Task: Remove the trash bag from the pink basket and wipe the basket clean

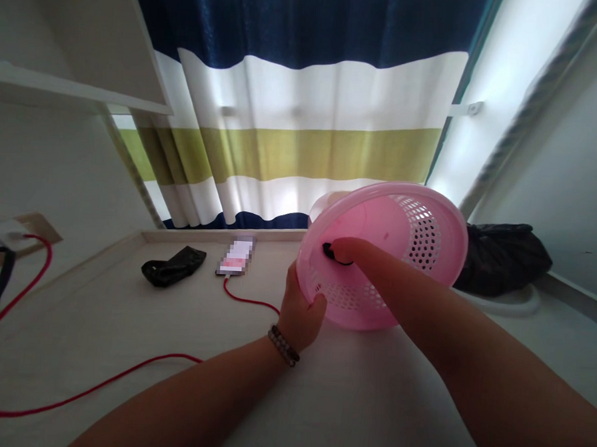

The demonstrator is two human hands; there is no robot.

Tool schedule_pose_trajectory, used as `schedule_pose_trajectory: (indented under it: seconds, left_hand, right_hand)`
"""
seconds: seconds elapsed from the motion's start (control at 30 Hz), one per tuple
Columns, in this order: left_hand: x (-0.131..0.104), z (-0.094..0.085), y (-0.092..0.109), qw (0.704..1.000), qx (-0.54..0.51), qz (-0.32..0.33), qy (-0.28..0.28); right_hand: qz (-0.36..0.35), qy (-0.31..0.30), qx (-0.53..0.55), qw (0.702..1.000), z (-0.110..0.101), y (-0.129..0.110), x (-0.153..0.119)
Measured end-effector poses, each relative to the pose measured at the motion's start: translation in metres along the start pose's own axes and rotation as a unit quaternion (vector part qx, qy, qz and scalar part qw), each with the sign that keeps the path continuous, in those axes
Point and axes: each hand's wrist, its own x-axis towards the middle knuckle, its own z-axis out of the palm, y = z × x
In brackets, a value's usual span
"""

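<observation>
1. Striped curtains [305, 97] hang beyond the white surface's [183, 324] back edge.
2. Near that edge, right of centre, my pink perforated basket [390, 238] tilts, mouth towards me.
3. My left hand [301, 310] curls round its rim, seemingly steadying it; my right hand [350, 247], inside, pinches a small black item [328, 250].
4. Leftward, a phone [237, 255] lies plugged into a red cable [249, 301], presumably charging; screen pixelated, no brand legible.
</observation>
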Motion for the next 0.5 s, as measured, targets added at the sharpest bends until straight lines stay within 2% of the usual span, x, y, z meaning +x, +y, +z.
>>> schedule_pose_trajectory:
  seconds: [0.1, 0.27, 0.4, 0.5]
  left_hand:
    - [0.001, 0.001, -0.003, 1.000, -0.006, -0.005, 0.003]
    - [0.000, 0.003, -0.004, 1.000, 0.000, -0.012, -0.004]
    - [-0.002, 0.004, -0.005, 1.000, 0.004, -0.016, -0.004]
    - [-0.001, 0.004, -0.006, 1.000, 0.003, -0.018, -0.003]
  right_hand:
    - [0.008, -0.015, 0.022, 1.000, -0.003, -0.003, -0.007]
    - [-0.044, -0.113, -0.032, 0.992, -0.010, -0.012, -0.007]
    - [-0.125, -0.080, -0.094, 0.985, -0.007, -0.021, -0.030]
    - [-0.138, -0.092, -0.129, 0.978, -0.004, -0.026, -0.057]
